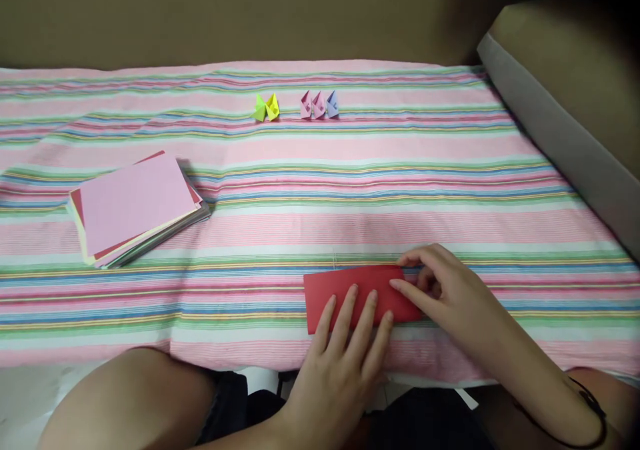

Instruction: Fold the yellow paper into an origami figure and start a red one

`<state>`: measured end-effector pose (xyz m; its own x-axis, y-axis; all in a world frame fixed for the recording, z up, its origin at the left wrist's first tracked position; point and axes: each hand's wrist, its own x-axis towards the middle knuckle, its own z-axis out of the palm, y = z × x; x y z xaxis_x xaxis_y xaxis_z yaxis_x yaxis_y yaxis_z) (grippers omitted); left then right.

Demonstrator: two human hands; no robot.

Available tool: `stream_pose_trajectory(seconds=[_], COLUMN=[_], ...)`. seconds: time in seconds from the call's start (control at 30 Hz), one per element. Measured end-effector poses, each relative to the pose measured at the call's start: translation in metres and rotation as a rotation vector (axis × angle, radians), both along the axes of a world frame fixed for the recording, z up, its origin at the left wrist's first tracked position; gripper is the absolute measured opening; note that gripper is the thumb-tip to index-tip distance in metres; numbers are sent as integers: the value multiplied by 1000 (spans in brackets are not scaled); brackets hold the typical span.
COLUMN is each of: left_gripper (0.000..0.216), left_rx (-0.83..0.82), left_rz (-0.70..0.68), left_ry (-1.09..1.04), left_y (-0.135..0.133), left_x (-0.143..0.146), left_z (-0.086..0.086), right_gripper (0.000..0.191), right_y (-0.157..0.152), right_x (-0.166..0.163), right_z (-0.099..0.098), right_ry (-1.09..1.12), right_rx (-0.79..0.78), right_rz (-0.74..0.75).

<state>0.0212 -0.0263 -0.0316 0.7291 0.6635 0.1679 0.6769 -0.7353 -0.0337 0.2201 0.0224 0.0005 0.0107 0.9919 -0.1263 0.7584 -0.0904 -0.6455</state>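
Observation:
A red sheet of paper (325, 290), folded into a long rectangle, lies on the striped cloth in front of me. Flat on its lower part rest the spread fingers of my left hand (345, 357), pressing it down. At the paper's right end is my right hand (445, 290), its thumb on top of the sheet and its index finger at the upper edge, gripping the corner. The other right fingers curl under the palm and are partly hidden. My right hand and arm cover some of the paper's right end.
A stack of coloured paper (135, 203), pink on top, lies to the left. Small folded paper pieces stand at the back: a green and yellow pair (267, 108) and a pink and lilac group (319, 105). A cushioned armrest (565, 123) borders the striped cloth (400, 230) on the right.

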Motion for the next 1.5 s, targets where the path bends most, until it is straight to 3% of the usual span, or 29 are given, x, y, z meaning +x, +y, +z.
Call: stream_pose_trajectory(seconds=[0.3, 1.13, 1.27, 1.33, 1.43, 1.5], left_gripper=[66, 68, 73, 65, 50, 60], left_rx=[-56, -78, -117, -126, -186, -265], left_rz=[-6, 3, -30, -51, 84, 292], left_ry=[3, -56, -130, -241, -436, -616], left_y=[2, 6, 12, 23, 47, 63], left_x=[-1, 2, -1, -6, -18, -27], left_z=[0, -2, 8, 19, 36, 44], right_gripper=[22, 14, 14, 14, 16, 18], right_y=[4, 6, 4, 3, 1, 0], right_x=[-6, -5, -3, -2, 0, 1], right_z=[6, 3, 3, 5, 13, 18], right_ry=[168, 213, 223, 244, 273, 269], right_rx=[-176, -170, -150, -128, -53, 20], right_rz=[-125, -167, -158, -159, -225, -288])
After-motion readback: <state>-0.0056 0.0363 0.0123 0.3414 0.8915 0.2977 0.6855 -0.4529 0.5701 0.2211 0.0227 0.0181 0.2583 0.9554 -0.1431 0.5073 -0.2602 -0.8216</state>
